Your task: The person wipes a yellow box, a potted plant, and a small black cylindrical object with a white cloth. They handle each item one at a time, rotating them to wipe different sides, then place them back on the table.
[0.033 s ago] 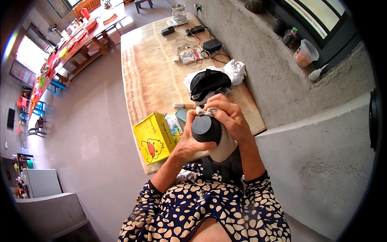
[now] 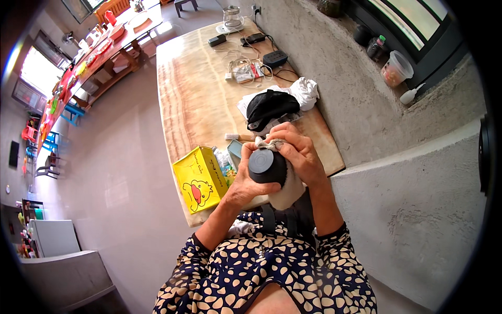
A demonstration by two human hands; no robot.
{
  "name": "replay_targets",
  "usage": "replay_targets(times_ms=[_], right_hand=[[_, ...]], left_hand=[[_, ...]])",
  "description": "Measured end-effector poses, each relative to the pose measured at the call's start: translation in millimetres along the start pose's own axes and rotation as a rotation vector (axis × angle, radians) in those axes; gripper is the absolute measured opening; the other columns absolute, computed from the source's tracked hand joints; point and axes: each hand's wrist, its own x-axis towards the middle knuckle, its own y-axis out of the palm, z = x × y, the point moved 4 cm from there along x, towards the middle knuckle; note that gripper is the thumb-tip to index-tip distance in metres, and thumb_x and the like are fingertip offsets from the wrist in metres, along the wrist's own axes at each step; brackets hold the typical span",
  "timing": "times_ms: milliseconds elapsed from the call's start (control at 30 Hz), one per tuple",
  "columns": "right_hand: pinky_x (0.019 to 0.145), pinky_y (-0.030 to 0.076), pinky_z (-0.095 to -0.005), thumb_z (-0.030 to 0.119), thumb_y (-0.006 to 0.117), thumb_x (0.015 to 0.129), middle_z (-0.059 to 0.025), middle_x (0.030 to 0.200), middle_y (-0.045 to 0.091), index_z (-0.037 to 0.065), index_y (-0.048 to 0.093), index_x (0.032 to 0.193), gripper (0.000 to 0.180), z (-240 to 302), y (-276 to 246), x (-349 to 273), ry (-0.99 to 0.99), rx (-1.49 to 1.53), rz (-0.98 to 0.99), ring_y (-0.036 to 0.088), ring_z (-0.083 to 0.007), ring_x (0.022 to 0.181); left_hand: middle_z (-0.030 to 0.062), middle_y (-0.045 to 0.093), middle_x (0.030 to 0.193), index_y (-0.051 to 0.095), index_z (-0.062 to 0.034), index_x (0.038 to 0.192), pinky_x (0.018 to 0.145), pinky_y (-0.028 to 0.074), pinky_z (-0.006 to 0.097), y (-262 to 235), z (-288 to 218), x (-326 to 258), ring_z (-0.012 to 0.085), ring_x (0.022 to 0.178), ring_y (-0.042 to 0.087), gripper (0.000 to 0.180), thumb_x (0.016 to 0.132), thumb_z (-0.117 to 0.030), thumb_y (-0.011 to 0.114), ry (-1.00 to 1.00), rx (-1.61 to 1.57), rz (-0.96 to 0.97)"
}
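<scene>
My left hand (image 2: 244,184) is wrapped round a dark grey bottle (image 2: 267,163), its flat round end with ringed marks facing up toward me. A pale cloth (image 2: 287,192) lies against the bottle's right side and hangs below it. My right hand (image 2: 297,156) pinches a bunched part of that cloth at the bottle's far side, with the fingers of both hands nearly meeting there. How far the cloth goes round the bottle is hidden. Left of my hands stands a yellow box (image 2: 196,180) with a duck picture, next to a blue-grey container (image 2: 235,148) and a brush (image 2: 238,137).
On the marble-patterned table (image 2: 196,99) beyond my hands lie a black cloth item (image 2: 272,109) and a bunched white cloth (image 2: 304,94). Farther off are cables, a black power strip (image 2: 275,58) and a glass kettle (image 2: 233,19). A concrete wall (image 2: 413,209) borders the right.
</scene>
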Motion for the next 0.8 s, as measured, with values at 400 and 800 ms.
replay_targets(times_ms=[400, 800], right_hand=[[0.093, 0.04, -0.0319, 0.002, 0.053, 0.088, -0.0127, 0.117, 0.046, -0.002, 0.058, 0.119, 0.031, 11.2, 53.9, -57.1, -0.308, -0.595, -0.417, 0.048, -0.0246, 0.107], [0.089, 0.043, -0.0298, 0.003, 0.054, 0.089, -0.0133, 0.112, 0.055, 0.0, 0.059, 0.116, 0.028, -16.6, 31.8, -36.6, 0.055, -0.085, -0.414, 0.056, -0.0251, 0.102]], left_hand=[[0.0032, 0.051, 0.108, 0.035, -0.0146, 0.117, 0.09, 0.048, 0.032, -10.7, 3.6, -5.1, 0.017, 0.104, 0.053, 0.071, 0.063, 0.003, 0.078, -0.052, -0.555, -0.032], [0.0081, 0.053, 0.12, 0.042, -0.0068, 0.128, 0.102, 0.041, 0.035, -16.2, -2.6, -10.1, 0.0202, 0.111, 0.053, 0.074, 0.064, 0.006, 0.075, -0.029, -0.703, -0.059]])
